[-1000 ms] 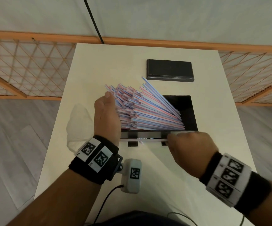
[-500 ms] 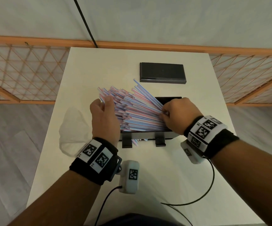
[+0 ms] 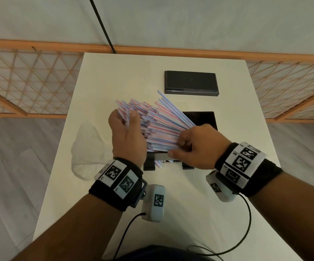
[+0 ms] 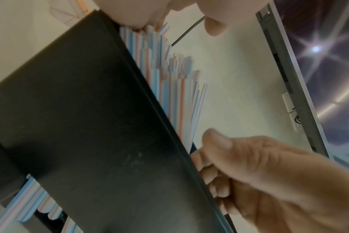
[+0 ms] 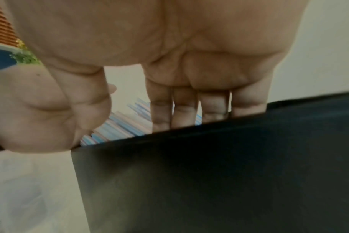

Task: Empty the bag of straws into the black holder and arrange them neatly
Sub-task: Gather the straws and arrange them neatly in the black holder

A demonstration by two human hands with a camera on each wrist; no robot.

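Gripping seemingly light, slippery straws (image 3: 163, 127) low by the black holder (image 3: 206, 117), the right hand (image 3: 199, 146) is gathering; the left hand (image 3: 128, 138) is cupping their tips.

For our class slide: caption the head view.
Left hand and right hand hold striped straws fanned over the black holder.

On one white table (image 3: 190, 213) sit one black box-shaped holder (image 3: 203, 117), one flat black rectangular slab (image 3: 191, 82), one crumpled clear plastic bag (image 3: 88, 147), and red-and-blue striped plastic straws (image 3: 161, 125) too numerous to count.
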